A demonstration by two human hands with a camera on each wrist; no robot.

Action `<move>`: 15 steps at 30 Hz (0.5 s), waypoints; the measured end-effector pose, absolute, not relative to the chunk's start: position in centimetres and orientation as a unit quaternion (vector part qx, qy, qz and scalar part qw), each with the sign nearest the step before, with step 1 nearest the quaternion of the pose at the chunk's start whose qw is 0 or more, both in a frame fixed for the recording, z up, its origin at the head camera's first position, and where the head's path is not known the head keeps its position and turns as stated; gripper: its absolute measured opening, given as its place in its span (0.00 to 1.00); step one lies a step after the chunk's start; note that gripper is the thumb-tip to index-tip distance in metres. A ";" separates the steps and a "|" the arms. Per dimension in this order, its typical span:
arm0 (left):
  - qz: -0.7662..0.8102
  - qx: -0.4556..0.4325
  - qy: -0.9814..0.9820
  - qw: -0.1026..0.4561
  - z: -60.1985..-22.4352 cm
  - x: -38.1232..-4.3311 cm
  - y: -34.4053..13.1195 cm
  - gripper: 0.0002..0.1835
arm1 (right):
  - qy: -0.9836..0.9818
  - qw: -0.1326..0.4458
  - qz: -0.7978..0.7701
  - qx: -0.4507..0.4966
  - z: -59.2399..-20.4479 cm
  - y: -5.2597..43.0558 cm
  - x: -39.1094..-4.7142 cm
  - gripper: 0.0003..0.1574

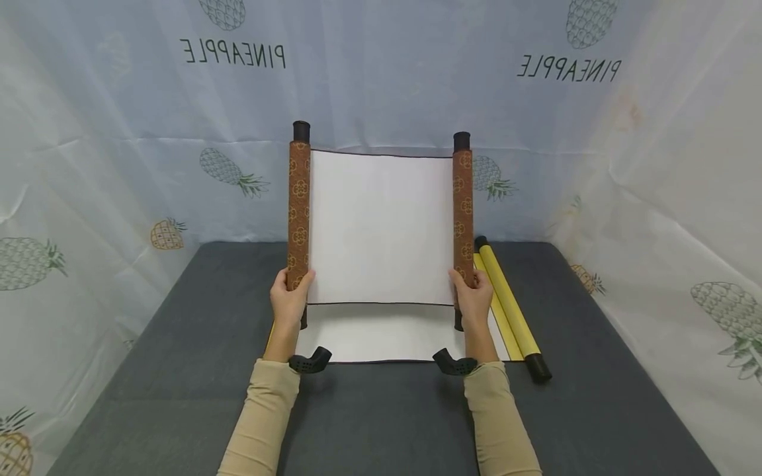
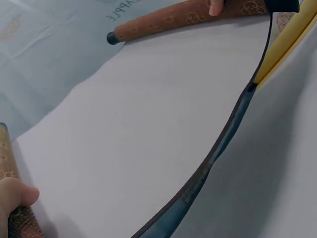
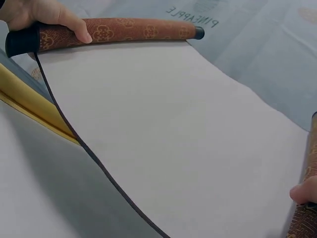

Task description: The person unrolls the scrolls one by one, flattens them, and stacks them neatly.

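Observation:
A hanging scroll with a white sheet [image 1: 381, 228] is held up, partly unrolled, between two brown flower-patterned rollers with black end caps. My left hand [image 1: 290, 301] grips the left roller [image 1: 299, 211] near its lower end, thumb on the near side. The lower part of the right roller [image 1: 462, 208] is gripped by my right hand [image 1: 474, 301]. In the left wrist view the scroll's lower edge bows, and a bluish strip [image 2: 233, 124] shows beneath it. The left thumb [image 2: 22, 193] presses the roller there; the right wrist view shows the right thumb [image 3: 304, 191] likewise.
Under the raised scroll, a second scroll lies on the dark grey table [image 1: 381, 416], its white sheet [image 1: 381, 337] spread out. Its yellow roller [image 1: 508, 297] with black caps lies slanted at the right. Pineapple-printed curtains [image 1: 381, 79] enclose the back and sides.

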State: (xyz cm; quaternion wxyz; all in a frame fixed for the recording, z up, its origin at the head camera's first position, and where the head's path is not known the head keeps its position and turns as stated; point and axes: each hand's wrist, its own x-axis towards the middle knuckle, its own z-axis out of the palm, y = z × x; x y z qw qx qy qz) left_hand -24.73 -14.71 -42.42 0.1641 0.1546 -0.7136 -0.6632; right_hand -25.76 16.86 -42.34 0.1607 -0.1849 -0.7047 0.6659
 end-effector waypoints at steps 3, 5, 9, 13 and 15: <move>-0.656 0.155 -0.719 0.170 -42.4 -24.7 -15.0 0.26 | -0.733 0.138 0.644 -0.173 -42.3 17.2 -25.7 0.31; -0.651 0.155 -0.722 0.178 -42.5 -24.7 -15.3 0.25 | -0.748 0.120 0.630 -0.171 -42.3 17.5 -25.7 0.33; -0.645 0.151 -0.726 0.186 -42.7 -24.7 -15.9 0.25 | -0.765 0.082 0.616 -0.170 -42.2 18.1 -25.6 0.36; -0.650 0.148 -0.723 0.180 -42.8 -24.7 -16.2 0.26 | -0.764 0.078 0.620 -0.160 -42.1 18.3 -25.6 0.36; -0.650 0.144 -0.724 0.181 -42.7 -24.7 -16.3 0.27 | -0.763 0.093 0.621 -0.150 -42.1 18.3 -25.7 0.33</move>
